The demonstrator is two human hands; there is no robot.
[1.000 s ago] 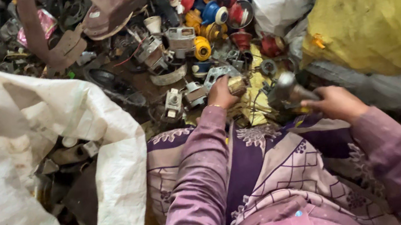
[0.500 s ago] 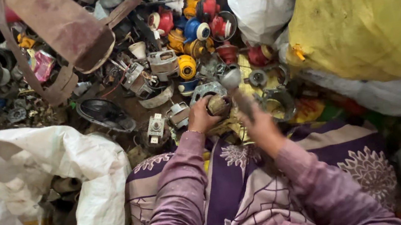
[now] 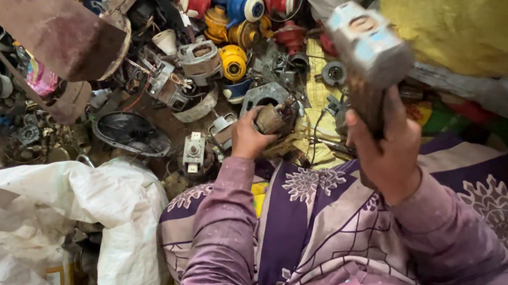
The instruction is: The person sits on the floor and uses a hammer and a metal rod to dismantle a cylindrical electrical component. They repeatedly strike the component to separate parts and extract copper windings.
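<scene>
Right hand (image 3: 387, 153) grips the dark wooden handle of a hammer (image 3: 368, 42), fingers wrapped tight; the head is a blocky, worn steel mass, pale grey with scuffed faces, raised well above the scrap pile. Left hand (image 3: 248, 138) is closed around a small motor core (image 3: 272, 119), a rusty brown cylinder with copper-coloured windings (surface dull, gritty), held down on the floor just in front of the person's knees. Touching it behind sits a grey cast-metal housing (image 3: 265, 96) with a round opening.

Pile beyond: a yellow plastic spool (image 3: 233, 61), glossy and rounded; a blue spool (image 3: 244, 5); a square laminated stator (image 3: 199, 58), grey metal. A black round fan grille (image 3: 131, 132) lies flat to the left of the left hand.

A white woven sack (image 3: 30, 229), coarse and creased, fills the lower left corner. A yellow sack (image 3: 473, 12), crinkled, occupies the upper right corner.
</scene>
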